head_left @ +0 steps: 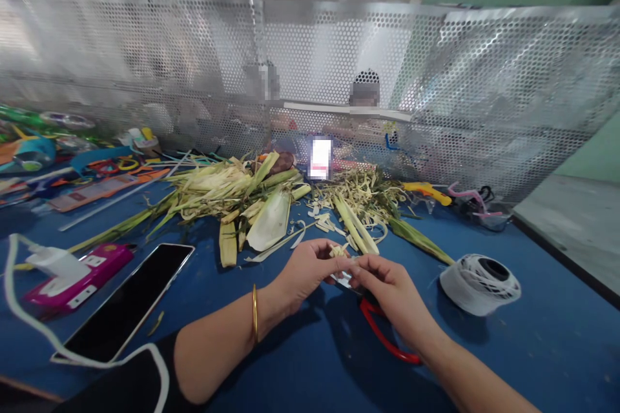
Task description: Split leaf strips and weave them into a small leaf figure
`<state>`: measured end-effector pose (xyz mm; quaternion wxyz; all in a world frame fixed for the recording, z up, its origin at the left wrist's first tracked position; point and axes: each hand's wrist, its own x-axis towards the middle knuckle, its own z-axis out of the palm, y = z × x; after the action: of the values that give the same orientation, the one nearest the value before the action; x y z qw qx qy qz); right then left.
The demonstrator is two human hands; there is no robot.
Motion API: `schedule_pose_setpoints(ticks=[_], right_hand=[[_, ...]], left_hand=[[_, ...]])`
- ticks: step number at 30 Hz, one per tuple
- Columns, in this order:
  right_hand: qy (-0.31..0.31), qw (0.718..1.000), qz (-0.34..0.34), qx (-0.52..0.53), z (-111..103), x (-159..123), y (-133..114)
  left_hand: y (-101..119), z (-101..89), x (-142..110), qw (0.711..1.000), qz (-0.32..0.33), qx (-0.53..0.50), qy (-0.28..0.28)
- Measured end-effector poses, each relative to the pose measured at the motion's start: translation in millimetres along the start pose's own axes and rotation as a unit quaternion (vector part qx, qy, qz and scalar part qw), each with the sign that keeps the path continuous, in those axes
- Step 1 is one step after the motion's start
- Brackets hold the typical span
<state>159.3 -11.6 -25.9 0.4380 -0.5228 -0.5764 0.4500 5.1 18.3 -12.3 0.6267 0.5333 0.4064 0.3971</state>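
Note:
My left hand (305,271) and my right hand (387,287) meet over the blue table (290,361), fingers pinched together on a small pale strip of leaf (339,250). A gold bangle circles my left wrist. Under my right hand lie red-handled scissors (387,342), partly hidden by the palm. Just beyond the fingers sits a heap of green and yellow palm leaves and cut scraps (252,197).
A black phone (128,300) and a pink power bank with a white cable (80,274) lie at the left. A white thread spool (479,281) sits at the right. Colourful tools crowd the far left, and a perforated metal screen (436,77) stands behind, with people beyond it.

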Motion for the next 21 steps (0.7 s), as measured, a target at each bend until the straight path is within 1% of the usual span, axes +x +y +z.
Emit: schedule_pose_setpoints(ticks=[4,7,10,12,15,17,18,19,20,21], right_hand=[[-0.007,0.999,-0.031,-0.043,0.8,0.9,3.4],[-0.002,0.997,-0.046,-0.067,0.6,0.2,3.6],[0.007,0.997,-0.038,-0.062,-0.2,-0.2,3.2],[0.006,0.997,-0.035,-0.062,-1.4,0.7,3.9],[0.011,0.991,-0.073,-0.113,-5.0,3.7,5.4],[0.015,0.983,-0.094,-0.154,-8.0,5.1,5.2],[0.007,0.983,-0.089,-0.163,-9.5,5.0,4.3],[-0.017,0.984,-0.071,-0.161,-10.7,4.0,3.0],[-0.059,0.985,-0.047,-0.154,-11.7,2.2,1.2],[-0.117,0.983,-0.018,-0.143,-12.3,-0.6,-0.8]], left_hand=[[1.5,0.6,-1.2,0.999,0.014,0.034,0.009],[2.8,0.7,-1.5,0.998,0.004,0.053,0.016],[1.6,0.1,-0.6,0.999,-0.016,0.038,0.009],[-0.3,-0.5,0.4,1.000,-0.018,0.022,0.006],[-1.8,-2.1,1.7,1.000,-0.006,0.026,0.009],[-0.7,-4.8,3.4,0.999,-0.021,0.037,0.003],[0.3,-6.8,4.9,0.999,-0.038,0.035,0.006],[1.4,-9.3,6.9,0.998,-0.056,0.031,0.015],[2.5,-12.3,9.3,0.996,-0.075,0.021,0.035],[3.2,-15.6,12.1,0.995,-0.076,0.007,0.067]])
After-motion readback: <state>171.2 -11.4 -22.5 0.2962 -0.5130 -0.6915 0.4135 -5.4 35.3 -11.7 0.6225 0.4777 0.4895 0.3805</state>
